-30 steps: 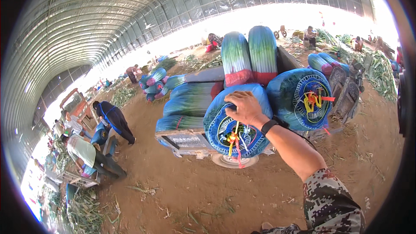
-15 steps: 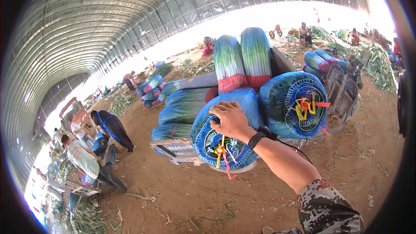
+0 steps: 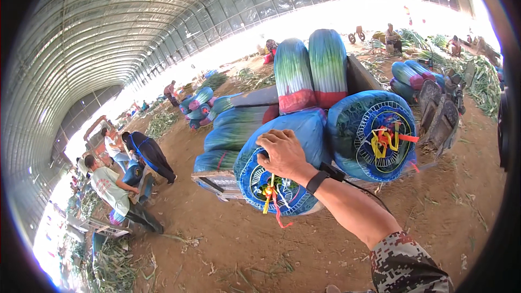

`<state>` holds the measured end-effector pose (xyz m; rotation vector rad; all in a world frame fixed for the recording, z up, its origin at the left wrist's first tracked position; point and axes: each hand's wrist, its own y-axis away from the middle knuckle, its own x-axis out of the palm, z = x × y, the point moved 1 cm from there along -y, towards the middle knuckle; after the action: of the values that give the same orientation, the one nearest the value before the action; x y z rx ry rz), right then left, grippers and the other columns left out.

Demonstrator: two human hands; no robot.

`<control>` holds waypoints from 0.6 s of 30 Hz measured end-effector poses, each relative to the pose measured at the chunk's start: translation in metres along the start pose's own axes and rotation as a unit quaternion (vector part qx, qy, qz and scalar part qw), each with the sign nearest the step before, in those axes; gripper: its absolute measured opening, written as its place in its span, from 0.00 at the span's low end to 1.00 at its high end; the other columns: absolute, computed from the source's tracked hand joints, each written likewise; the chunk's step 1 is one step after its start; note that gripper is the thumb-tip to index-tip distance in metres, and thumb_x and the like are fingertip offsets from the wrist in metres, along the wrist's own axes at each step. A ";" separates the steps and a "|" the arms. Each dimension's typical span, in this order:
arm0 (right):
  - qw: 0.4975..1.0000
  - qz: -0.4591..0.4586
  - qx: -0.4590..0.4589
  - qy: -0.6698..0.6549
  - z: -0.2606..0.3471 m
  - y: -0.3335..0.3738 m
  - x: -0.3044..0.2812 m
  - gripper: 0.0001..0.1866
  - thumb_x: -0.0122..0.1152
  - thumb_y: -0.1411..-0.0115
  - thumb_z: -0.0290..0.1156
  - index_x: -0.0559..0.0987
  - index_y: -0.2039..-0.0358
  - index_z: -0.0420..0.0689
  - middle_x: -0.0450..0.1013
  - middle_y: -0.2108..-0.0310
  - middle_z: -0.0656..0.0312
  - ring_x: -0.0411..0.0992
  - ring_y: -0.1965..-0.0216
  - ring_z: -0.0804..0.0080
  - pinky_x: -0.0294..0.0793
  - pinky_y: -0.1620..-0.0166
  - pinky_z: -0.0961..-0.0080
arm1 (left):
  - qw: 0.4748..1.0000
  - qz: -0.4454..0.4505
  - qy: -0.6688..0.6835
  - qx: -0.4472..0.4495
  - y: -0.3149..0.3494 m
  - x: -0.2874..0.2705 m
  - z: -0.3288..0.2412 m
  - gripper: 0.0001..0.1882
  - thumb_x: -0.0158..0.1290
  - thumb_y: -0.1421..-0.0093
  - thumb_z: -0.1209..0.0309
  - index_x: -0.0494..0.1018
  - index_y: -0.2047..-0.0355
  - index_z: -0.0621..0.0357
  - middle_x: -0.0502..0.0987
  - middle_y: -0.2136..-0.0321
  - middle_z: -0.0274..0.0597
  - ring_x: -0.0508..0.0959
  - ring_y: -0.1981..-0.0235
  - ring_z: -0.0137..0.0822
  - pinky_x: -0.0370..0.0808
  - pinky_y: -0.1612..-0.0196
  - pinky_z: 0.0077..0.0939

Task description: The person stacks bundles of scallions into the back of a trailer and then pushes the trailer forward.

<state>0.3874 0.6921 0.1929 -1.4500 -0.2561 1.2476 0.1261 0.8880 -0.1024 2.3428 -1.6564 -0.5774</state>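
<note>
My right hand lies against the near bundle of long green onions, wrapped in blue mesh. Its fingers are curled at the edge of the gathered end, closed on the mesh as far as I can see. A dark band circles that wrist. Red and yellow ties hang from the bag's end below the hand. Beside it on the right sits a second wrapped bundle, its tied end toward me. Both rest at the edge of a cart. My left hand is out of view.
More bundles lie on the cart, and two stand upright behind. At left, a person in a pale shirt and another in dark clothes bend over a load. Loose leaves litter the dirt floor.
The view has turned slightly left. My right hand stays on the near bundle, and that bundle's tied end has tilted a little down and left.
</note>
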 end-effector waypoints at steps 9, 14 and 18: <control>1.000 -0.017 -0.012 -0.008 -0.002 -0.001 0.001 0.14 0.63 0.44 0.36 0.81 0.57 0.46 0.80 0.54 0.62 0.74 0.45 0.67 0.66 0.43 0.61 | 1.000 0.001 -0.001 -0.009 -0.008 0.002 0.002 0.19 0.60 0.37 0.53 0.80 0.61 0.57 0.82 0.69 0.38 0.81 0.74 0.35 0.79 0.69 0.29; 1.000 -0.010 -0.008 0.000 -0.001 -0.001 0.000 0.13 0.63 0.43 0.35 0.82 0.59 0.46 0.80 0.54 0.62 0.75 0.46 0.66 0.67 0.43 0.61 | 1.000 0.019 0.005 -0.015 -0.022 -0.014 0.013 0.19 0.59 0.37 0.53 0.80 0.61 0.58 0.82 0.69 0.38 0.81 0.74 0.35 0.78 0.69 0.28; 0.999 -0.030 -0.030 0.025 0.004 -0.003 0.004 0.12 0.64 0.43 0.35 0.82 0.59 0.46 0.80 0.54 0.62 0.75 0.47 0.64 0.69 0.44 0.61 | 0.999 0.030 0.015 -0.024 -0.034 -0.045 0.029 0.19 0.59 0.36 0.53 0.80 0.61 0.58 0.82 0.70 0.38 0.81 0.74 0.35 0.78 0.69 0.28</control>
<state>0.3869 0.6981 0.1939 -1.5127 -0.3038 1.1629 0.1301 0.9432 -0.1333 2.2495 -1.6747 -0.5620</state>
